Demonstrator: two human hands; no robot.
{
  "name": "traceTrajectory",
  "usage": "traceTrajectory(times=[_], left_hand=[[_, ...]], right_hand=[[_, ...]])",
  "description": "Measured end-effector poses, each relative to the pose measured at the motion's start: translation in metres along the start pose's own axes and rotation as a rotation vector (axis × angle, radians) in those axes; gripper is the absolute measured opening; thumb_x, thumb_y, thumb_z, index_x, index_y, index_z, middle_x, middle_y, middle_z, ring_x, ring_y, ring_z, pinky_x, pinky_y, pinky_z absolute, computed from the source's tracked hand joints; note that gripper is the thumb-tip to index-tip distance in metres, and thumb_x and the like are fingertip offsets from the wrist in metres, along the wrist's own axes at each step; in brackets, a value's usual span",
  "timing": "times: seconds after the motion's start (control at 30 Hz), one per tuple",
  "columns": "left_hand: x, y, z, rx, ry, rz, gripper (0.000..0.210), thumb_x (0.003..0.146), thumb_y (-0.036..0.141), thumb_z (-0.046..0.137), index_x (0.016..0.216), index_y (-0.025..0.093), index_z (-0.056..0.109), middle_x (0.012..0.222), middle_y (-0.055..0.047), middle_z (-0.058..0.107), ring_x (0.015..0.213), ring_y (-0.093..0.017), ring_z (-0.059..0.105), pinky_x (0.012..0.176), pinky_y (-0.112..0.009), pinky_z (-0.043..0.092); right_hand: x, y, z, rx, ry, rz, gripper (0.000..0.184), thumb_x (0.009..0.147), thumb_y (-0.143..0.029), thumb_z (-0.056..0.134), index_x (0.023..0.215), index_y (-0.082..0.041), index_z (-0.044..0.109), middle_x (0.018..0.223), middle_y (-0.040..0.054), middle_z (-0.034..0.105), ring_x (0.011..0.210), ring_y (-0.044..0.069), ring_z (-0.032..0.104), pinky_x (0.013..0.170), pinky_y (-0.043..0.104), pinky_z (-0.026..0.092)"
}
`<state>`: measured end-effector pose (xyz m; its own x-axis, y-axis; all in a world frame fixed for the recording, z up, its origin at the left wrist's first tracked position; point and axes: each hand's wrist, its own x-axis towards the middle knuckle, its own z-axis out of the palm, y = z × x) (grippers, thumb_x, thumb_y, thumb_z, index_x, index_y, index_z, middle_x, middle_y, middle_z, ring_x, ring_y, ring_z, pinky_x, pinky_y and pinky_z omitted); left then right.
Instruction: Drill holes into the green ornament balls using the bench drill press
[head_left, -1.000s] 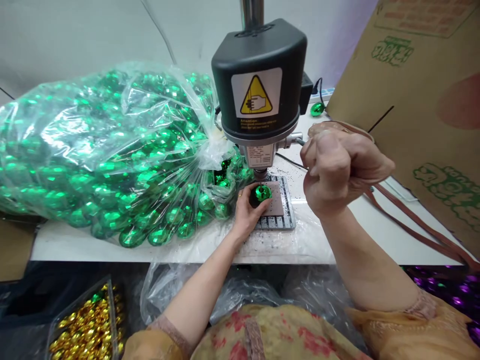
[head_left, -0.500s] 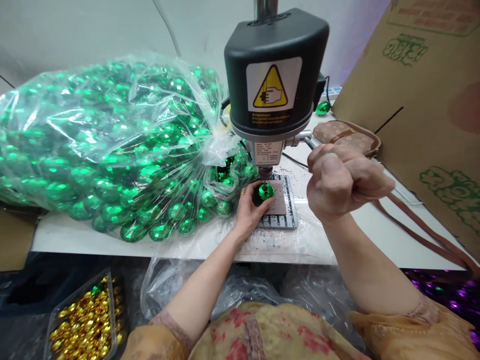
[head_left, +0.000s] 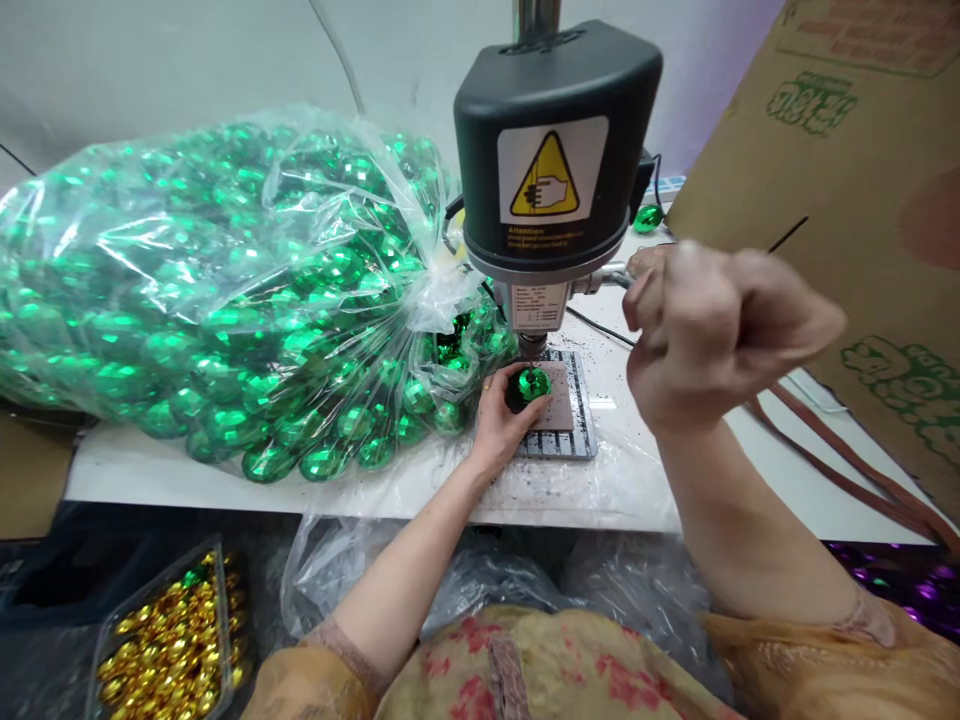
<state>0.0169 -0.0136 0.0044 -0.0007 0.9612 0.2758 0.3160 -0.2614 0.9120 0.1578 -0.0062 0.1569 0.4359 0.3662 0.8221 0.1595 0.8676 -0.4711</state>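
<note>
A shiny green faceted ball (head_left: 535, 383) sits on the base plate of a small black drill press (head_left: 559, 140), right under its chuck (head_left: 532, 345). My left hand (head_left: 501, 415) is closed round the ball's left and near sides, thumb in front. To the right of the press my right hand (head_left: 720, 330) is raised in a closed grip on the feed lever (head_left: 613, 274). Its fingers hide the lever's outer end, and the hand is slightly blurred. A flat brownish pad (head_left: 559, 405) lies beneath the ball on the slotted metal base (head_left: 581, 440).
A large clear bag of green balls (head_left: 225, 290) fills the table's left side. A cardboard box (head_left: 847, 200) stands at right, with brown straps (head_left: 832, 470) before it. One green ball (head_left: 647, 217) lies behind the press. Dark shavings surround the base. Below left is a bin of gold balls (head_left: 169, 640).
My right hand has risen and shifted a little to the right, still at the lever. My left hand and the green ball have stayed in place under the chuck.
</note>
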Motion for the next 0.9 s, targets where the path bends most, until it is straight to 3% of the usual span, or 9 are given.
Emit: traceTrajectory(times=[0.1, 0.2, 0.4, 0.47, 0.53, 0.63, 0.73, 0.8, 0.9], left_hand=[[-0.007, 0.011, -0.002, 0.011, 0.067, -0.001, 0.047, 0.076, 0.037, 0.080, 0.117, 0.023, 0.062, 0.112, -0.008, 0.067, 0.107, -0.025, 0.062, 0.096, -0.039, 0.049], [-0.033, 0.025, -0.015, 0.125, 0.111, 0.125, 0.042, 0.074, 0.040, 0.081, 0.107, 0.023, 0.062, 0.101, -0.006, 0.067, 0.096, -0.023, 0.063, 0.087, -0.037, 0.050], [-0.122, 0.019, -0.055, 0.509, -0.367, 0.724, 0.044, 0.074, 0.056, 0.076, 0.102, 0.024, 0.066, 0.071, -0.005, 0.064, 0.062, -0.022, 0.059, 0.053, -0.035, 0.046], [-0.142, 0.011, -0.066, 0.600, -0.428, 0.833, 0.045, 0.078, 0.058, 0.072, 0.105, 0.023, 0.067, 0.079, -0.011, 0.070, 0.062, -0.025, 0.062, 0.047, -0.036, 0.046], [-0.145, 0.007, -0.077, 0.575, -0.423, 0.874, 0.044, 0.081, 0.056, 0.069, 0.112, 0.025, 0.067, 0.089, -0.014, 0.073, 0.067, -0.027, 0.066, 0.050, -0.037, 0.050], [-0.110, 0.013, -0.088, 0.514, -0.225, 0.878, 0.038, 0.088, 0.030, 0.066, 0.125, 0.028, 0.061, 0.094, -0.010, 0.073, 0.079, -0.026, 0.069, 0.066, -0.037, 0.058], [-0.040, 0.026, -0.095, 0.621, -0.003, 0.724, 0.041, 0.091, 0.009, 0.048, 0.127, 0.024, 0.060, 0.110, -0.012, 0.070, 0.108, -0.026, 0.067, 0.092, -0.043, 0.056], [0.009, 0.033, -0.097, 0.736, -0.035, 0.516, 0.038, 0.092, 0.009, 0.040, 0.120, 0.018, 0.064, 0.110, -0.014, 0.069, 0.109, -0.026, 0.065, 0.095, -0.042, 0.053], [0.059, 0.043, -0.100, 0.976, -0.302, 0.197, 0.031, 0.090, 0.012, 0.045, 0.110, 0.014, 0.069, 0.104, -0.014, 0.070, 0.098, -0.027, 0.067, 0.086, -0.037, 0.053]], right_hand=[[0.024, -0.007, 0.013, 0.069, 0.067, -0.012, 0.047, 0.080, -0.019, 0.065, 0.051, -0.022, 0.028, 0.043, -0.0056, 0.029, 0.039, 0.008, 0.029, 0.042, 0.031, 0.020], [0.036, -0.006, 0.019, 0.110, 0.023, 0.014, 0.043, 0.080, -0.014, 0.063, 0.052, -0.023, 0.031, 0.042, -0.0063, 0.030, 0.038, 0.007, 0.028, 0.043, 0.031, 0.018], [0.032, -0.002, 0.019, 0.099, 0.049, -0.050, 0.043, 0.084, -0.014, 0.061, 0.057, -0.022, 0.029, 0.046, -0.0076, 0.027, 0.039, 0.005, 0.029, 0.045, 0.029, 0.020], [0.032, 0.000, 0.019, 0.123, 0.046, -0.051, 0.045, 0.085, -0.019, 0.065, 0.056, -0.022, 0.030, 0.046, -0.0078, 0.027, 0.039, 0.005, 0.029, 0.044, 0.029, 0.020], [0.033, 0.002, 0.018, 0.141, 0.032, -0.041, 0.048, 0.083, -0.027, 0.070, 0.056, -0.022, 0.032, 0.045, -0.0076, 0.028, 0.039, 0.006, 0.029, 0.044, 0.030, 0.020], [0.034, 0.005, 0.016, 0.154, 0.026, -0.050, 0.050, 0.079, -0.039, 0.074, 0.056, -0.022, 0.033, 0.044, -0.0076, 0.029, 0.038, 0.006, 0.029, 0.043, 0.030, 0.019], [0.033, 0.003, 0.014, 0.106, 0.018, -0.023, 0.050, 0.081, -0.041, 0.071, 0.057, -0.021, 0.032, 0.046, -0.0084, 0.029, 0.039, 0.004, 0.030, 0.043, 0.028, 0.023], [0.031, 0.000, 0.014, 0.053, 0.016, 0.015, 0.050, 0.085, -0.040, 0.068, 0.058, -0.020, 0.030, 0.048, -0.0091, 0.029, 0.040, 0.003, 0.031, 0.044, 0.025, 0.027], [0.030, -0.003, 0.015, 0.036, 0.021, 0.020, 0.049, 0.088, -0.032, 0.065, 0.058, -0.020, 0.028, 0.048, -0.0098, 0.028, 0.040, 0.002, 0.031, 0.045, 0.023, 0.028]])
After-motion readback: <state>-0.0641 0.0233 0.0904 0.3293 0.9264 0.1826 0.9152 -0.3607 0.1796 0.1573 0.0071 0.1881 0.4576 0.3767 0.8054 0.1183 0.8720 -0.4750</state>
